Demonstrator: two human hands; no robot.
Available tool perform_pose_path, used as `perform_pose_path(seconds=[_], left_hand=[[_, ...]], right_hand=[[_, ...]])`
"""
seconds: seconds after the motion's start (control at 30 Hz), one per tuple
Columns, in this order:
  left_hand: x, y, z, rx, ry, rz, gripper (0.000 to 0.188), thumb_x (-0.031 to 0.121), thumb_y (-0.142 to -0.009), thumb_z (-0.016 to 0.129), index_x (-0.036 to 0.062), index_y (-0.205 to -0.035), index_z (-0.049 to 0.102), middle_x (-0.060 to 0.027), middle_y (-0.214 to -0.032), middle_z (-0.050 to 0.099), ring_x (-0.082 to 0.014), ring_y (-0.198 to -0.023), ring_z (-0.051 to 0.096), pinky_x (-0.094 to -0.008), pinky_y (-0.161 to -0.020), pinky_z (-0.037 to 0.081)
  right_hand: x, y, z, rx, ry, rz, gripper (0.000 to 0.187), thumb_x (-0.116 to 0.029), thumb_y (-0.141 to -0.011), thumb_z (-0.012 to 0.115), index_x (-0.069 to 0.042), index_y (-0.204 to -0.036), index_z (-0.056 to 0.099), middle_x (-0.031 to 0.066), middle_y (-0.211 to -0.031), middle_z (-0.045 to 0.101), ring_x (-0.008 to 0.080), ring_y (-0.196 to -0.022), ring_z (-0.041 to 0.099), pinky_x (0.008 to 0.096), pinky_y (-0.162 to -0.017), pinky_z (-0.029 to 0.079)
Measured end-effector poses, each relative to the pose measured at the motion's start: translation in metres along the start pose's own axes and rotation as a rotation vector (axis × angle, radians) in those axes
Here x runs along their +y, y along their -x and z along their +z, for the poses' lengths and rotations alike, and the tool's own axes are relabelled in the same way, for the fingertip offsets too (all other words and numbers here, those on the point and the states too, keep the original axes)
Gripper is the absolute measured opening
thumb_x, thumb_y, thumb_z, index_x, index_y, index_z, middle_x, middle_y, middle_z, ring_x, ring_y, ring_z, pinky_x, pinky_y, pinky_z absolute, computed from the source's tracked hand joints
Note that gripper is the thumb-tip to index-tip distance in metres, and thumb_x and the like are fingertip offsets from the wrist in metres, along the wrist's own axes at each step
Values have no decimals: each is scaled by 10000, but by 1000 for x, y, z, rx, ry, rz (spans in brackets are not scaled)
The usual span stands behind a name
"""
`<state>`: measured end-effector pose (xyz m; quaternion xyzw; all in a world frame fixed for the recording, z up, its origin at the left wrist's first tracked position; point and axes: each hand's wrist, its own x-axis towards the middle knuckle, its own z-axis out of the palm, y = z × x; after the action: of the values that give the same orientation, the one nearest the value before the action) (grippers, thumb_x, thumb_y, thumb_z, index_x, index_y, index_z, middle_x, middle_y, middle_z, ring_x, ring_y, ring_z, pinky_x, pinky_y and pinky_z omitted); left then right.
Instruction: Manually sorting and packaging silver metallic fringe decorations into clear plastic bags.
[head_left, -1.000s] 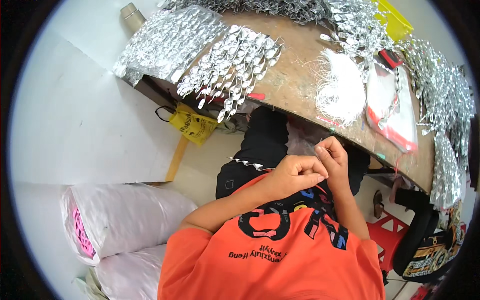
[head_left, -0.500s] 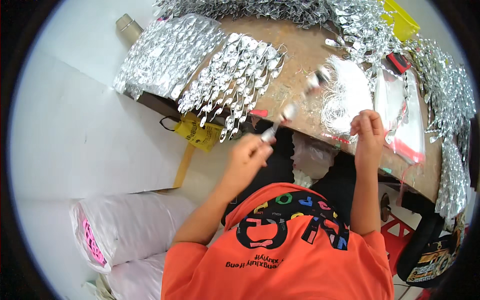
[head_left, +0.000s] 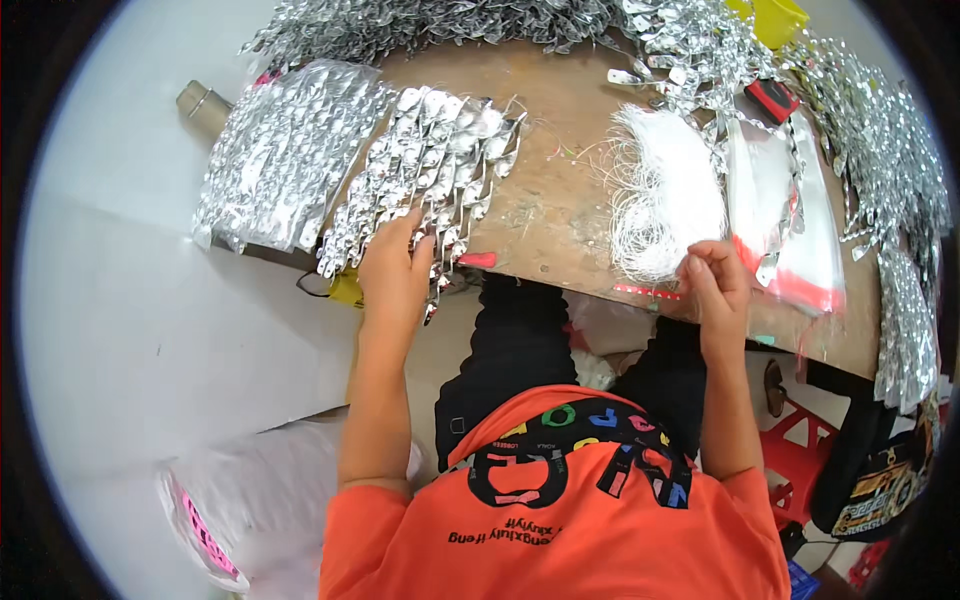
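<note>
My left hand (head_left: 396, 268) rests at the near edge of a row of silver twisted foil spirals (head_left: 425, 150), its thumb apart from the fingers. Some fingertips are hidden among the spirals. Beside the near end of a white string bundle (head_left: 665, 195), my right hand (head_left: 720, 285) is closed, thumb against the fingers. Whether a string is caught in that pinch is too small to tell.
A plastic-wrapped pack of silver spirals (head_left: 290, 150) lies at the left. Clear plastic bags with red edges (head_left: 800, 240) lie right of the strings. More silver spirals (head_left: 430, 25) line the table's far side. A red-and-black object (head_left: 772, 100) sits near the right.
My left hand has moved left and away from me to the spiral row; the silver strand that swung from it no longer hangs there. My right hand stays by the strings, its fingers curled lower.
</note>
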<state>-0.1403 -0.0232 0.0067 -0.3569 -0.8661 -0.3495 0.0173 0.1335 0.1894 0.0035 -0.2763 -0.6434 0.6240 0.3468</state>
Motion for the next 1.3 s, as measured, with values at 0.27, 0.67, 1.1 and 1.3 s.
perform_pose_path(seconds=[0.27, 0.67, 1.1, 1.3], left_hand=[[7, 7, -4, -52, 195, -29, 298, 86, -830, 608, -4, -1114, 604, -161, -1089, 614, -282, -948, 608, -357, -829, 468], [23, 37, -25, 66, 97, 120, 288, 36, -843, 573, -12, -1125, 604, -156, -1142, 597, -290, -1076, 553, -376, -945, 403], [91, 58, -1, -118, 954, 116, 418, 120, -871, 608, -72, -1230, 512, -183, -1204, 562, -276, -1114, 545, -375, -952, 425], [102, 68, 7, -347, 1291, 67, 339, 150, -892, 591, -72, -1145, 545, -234, -1228, 540, -275, -1096, 565, -401, -961, 437]], right_hand=[[-8, -114, -27, 86, 616, -351, 116, -88, -853, 618, -6, -935, 619, 10, -849, 602, 81, -733, 489, 223, -674, 407], [39, -261, -16, 217, 1551, -744, 114, -200, -788, 638, -202, -899, 667, 0, -894, 613, 231, -912, 590, 411, -754, 442], [-79, -63, 55, -80, 929, -1109, 140, -129, -737, 704, -144, -870, 662, 8, -750, 620, 201, -719, 569, 339, -687, 379], [-41, 35, 71, -417, 306, -430, 176, -148, -746, 730, -104, -892, 641, 9, -830, 634, 184, -739, 580, 324, -699, 395]])
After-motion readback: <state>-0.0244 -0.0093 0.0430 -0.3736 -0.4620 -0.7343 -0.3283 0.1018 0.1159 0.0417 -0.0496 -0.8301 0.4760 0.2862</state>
